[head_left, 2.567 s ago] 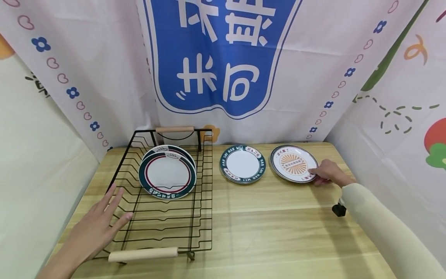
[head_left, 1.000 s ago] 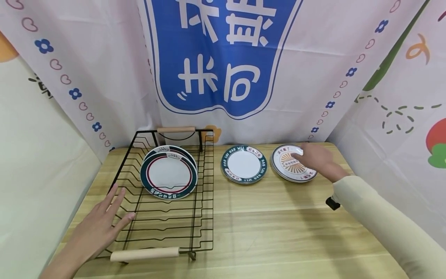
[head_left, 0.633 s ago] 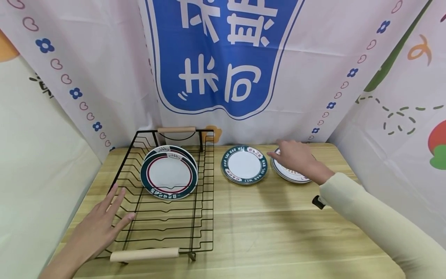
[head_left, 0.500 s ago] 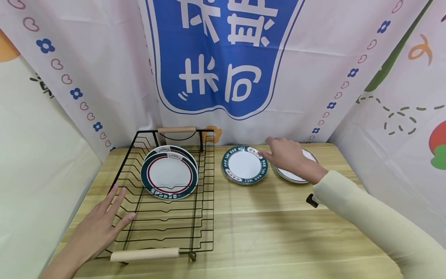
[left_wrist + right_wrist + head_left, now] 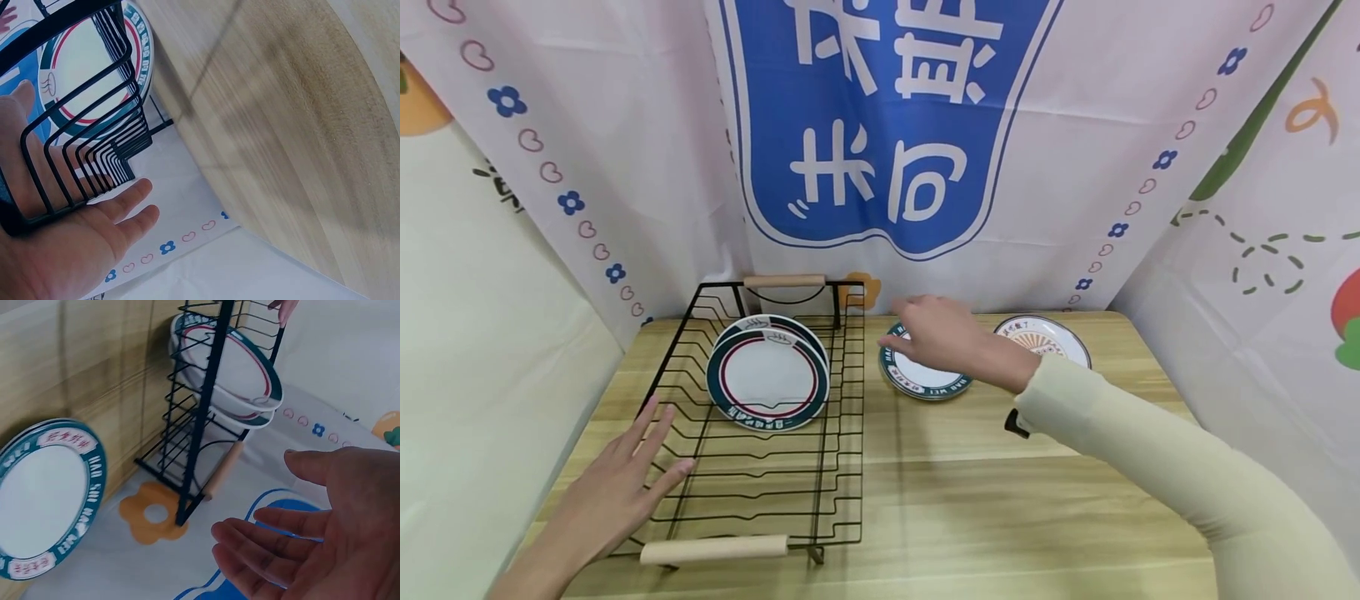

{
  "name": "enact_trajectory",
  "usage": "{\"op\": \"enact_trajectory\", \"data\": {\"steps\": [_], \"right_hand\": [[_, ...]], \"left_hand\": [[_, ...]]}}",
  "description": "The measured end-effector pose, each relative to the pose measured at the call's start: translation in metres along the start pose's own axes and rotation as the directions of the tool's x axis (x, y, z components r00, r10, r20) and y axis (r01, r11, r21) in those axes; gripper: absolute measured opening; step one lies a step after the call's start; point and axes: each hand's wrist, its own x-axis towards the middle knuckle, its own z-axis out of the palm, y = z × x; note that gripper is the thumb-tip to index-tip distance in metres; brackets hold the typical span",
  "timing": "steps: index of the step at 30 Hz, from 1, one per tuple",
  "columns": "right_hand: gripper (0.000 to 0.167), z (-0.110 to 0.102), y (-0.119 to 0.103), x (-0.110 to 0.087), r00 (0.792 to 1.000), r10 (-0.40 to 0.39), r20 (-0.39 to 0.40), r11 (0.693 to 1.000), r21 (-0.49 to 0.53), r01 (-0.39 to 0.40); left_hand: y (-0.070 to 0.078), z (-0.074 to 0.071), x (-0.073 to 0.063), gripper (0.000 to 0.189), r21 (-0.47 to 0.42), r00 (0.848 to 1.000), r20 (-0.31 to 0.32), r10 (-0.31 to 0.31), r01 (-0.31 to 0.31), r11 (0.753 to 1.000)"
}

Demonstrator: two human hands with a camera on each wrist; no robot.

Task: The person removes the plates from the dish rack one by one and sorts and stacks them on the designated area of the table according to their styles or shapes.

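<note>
My right hand (image 5: 951, 333) hangs over the middle stack of green-rimmed plates (image 5: 917, 382), its fingers loosely bent and holding nothing. In the right wrist view the right hand (image 5: 312, 537) is apart from those plates (image 5: 44, 487). At the left side of a black wire dish rack (image 5: 760, 475), my left hand (image 5: 610, 492) lies with fingers spread. The left wrist view has that left hand (image 5: 81, 244) against the rack's wires (image 5: 69, 131), and whether it presses on them I cannot tell. Two green-and-red-rimmed plates (image 5: 767, 379) lean in the rear of the rack.
Plates with an orange sunburst (image 5: 1052, 337) lie at the back right of the wooden table (image 5: 1000, 517). The rack has wooden handles (image 5: 715, 549) at front and back. A printed cloth (image 5: 880, 167) hangs behind, and pale cloth walls stand at both sides.
My right hand has left the sunburst plates at the right and moved left, over the middle plates. The left hand stays at the rack. The plates have kept their places.
</note>
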Motion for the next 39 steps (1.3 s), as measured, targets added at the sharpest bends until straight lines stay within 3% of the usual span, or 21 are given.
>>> {"op": "enact_trajectory", "data": {"steps": [9, 17, 27, 35, 39], "right_hand": [[0.053, -0.008, -0.039, 0.032, 0.992, -0.114, 0.057, 0.99, 0.093, 0.108], [0.052, 0.009, -0.059, 0.055, 0.974, -0.202, 0.099, 0.967, 0.176, 0.183], [0.049, 0.028, -0.075, 0.076, 0.957, -0.225, 0.183, 0.964, 0.188, 0.19], [0.037, 0.037, -0.081, 0.09, 0.961, -0.206, 0.183, 0.96, 0.227, 0.162], [0.04, 0.046, -0.085, 0.097, 0.961, -0.186, 0.202, 0.961, 0.243, 0.134]], "left_hand": [[0.0, 0.001, -0.002, 0.086, 0.005, 1.0, 0.006, -0.012, 0.012, 1.0], [0.003, 0.0, -0.001, 0.087, 0.023, 1.0, 0.01, -0.004, 0.004, 1.0], [0.003, -0.001, 0.002, 0.089, 0.028, 1.0, 0.012, -0.004, 0.004, 1.0], [0.002, 0.0, 0.001, 0.087, 0.027, 1.0, 0.005, -0.002, 0.002, 1.0], [0.001, 0.0, 0.001, 0.087, 0.032, 1.0, 0.0, 0.0, 0.0, 0.999]]}}
